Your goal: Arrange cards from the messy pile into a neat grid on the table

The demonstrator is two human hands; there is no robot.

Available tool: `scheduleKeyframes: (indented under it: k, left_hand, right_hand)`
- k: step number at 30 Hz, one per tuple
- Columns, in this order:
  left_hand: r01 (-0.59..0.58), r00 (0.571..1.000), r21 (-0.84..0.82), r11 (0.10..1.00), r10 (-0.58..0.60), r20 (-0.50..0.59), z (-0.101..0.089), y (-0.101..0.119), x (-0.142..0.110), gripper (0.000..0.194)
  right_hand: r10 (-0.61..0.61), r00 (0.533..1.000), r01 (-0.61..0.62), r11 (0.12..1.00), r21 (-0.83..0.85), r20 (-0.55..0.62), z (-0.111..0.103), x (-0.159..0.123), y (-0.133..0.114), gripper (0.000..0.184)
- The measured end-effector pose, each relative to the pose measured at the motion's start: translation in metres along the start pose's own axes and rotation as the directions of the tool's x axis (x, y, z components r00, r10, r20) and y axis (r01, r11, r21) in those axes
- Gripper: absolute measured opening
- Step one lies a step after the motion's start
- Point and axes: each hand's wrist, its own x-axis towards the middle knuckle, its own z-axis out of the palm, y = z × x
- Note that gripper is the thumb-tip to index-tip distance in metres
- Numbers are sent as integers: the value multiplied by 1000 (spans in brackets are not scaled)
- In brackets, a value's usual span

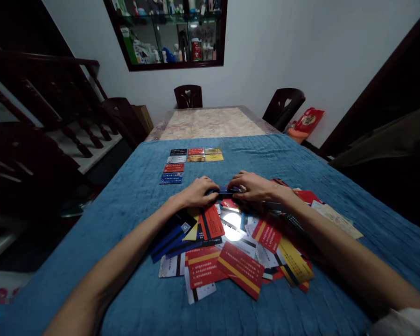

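Observation:
A loose heap of plastic cards [238,247], red, blue, yellow and white, lies on the blue cloth [133,205] in front of me. At the heap's far edge both hands meet on one dark blue card [227,190]. My left hand [196,192] pinches its left end with curled fingers. My right hand [255,186] pinches its right end the same way. Farther away, several cards are laid out flat in neat rows [191,161], with blue ones at the near left and yellow ones at the right.
Beyond the blue cloth the table shows a patterned top [210,122]. Two dark chairs [188,96] [283,108] stand at its far end. A wooden stair rail [56,102] runs along the left, and a red bag [308,120] sits by the wall.

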Motion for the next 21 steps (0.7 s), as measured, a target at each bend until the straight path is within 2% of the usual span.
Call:
scheduleKeyframes:
  k: [4, 10, 21]
  left_hand:
    - [-14, 999, -29, 999, 13, -42, -3, -1, 0, 27]
    - [49, 995, -24, 999, -51, -88, -4, 0, 0, 30]
    - [120, 983, -31, 992, -123, -137, 5, -13, 0, 34]
  right_hand:
    - [-17, 999, 18, 999, 33, -30, -2, -1, 0, 30]
    - [70, 995, -70, 998, -1, -75, -4, 0, -4, 29]
    - [113, 986, -116, 993, -22, -126, 7, 5, 0, 21]
